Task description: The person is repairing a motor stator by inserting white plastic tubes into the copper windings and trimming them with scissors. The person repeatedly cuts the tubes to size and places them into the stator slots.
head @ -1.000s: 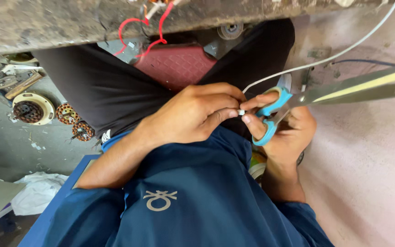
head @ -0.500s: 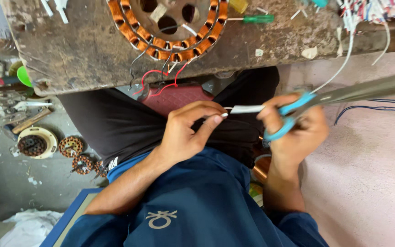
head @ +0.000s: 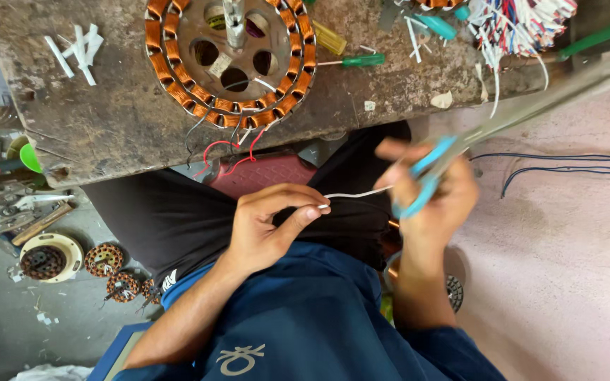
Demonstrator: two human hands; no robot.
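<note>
My left hand [head: 270, 226] pinches one end of a thin white sleeve piece [head: 354, 193] between thumb and forefinger, above my lap. My right hand [head: 435, 204] grips blue-handled scissors [head: 425, 173] whose long blades point up to the right, blurred by motion. The white piece runs from my left fingertips toward the scissors hand. Ahead on the worn wooden bench [head: 128, 120] lies a round stator with copper windings [head: 231, 56], red and white leads [head: 231, 152] hanging off the bench edge.
A green-handled screwdriver [head: 361, 61], a yellow tool, cut white sleeve bits [head: 75, 49] and a bundle of coloured wires [head: 524, 21] lie on the bench. Small wound cores [head: 104, 259] and tools sit on the floor at left. Dark wires [head: 566, 169] trail on the floor at right.
The view has tilted up, showing more of the bench and stator. My right hand with the scissors has lifted up and away to the right. The long white wire is now a short piece in my left fingers.
</note>
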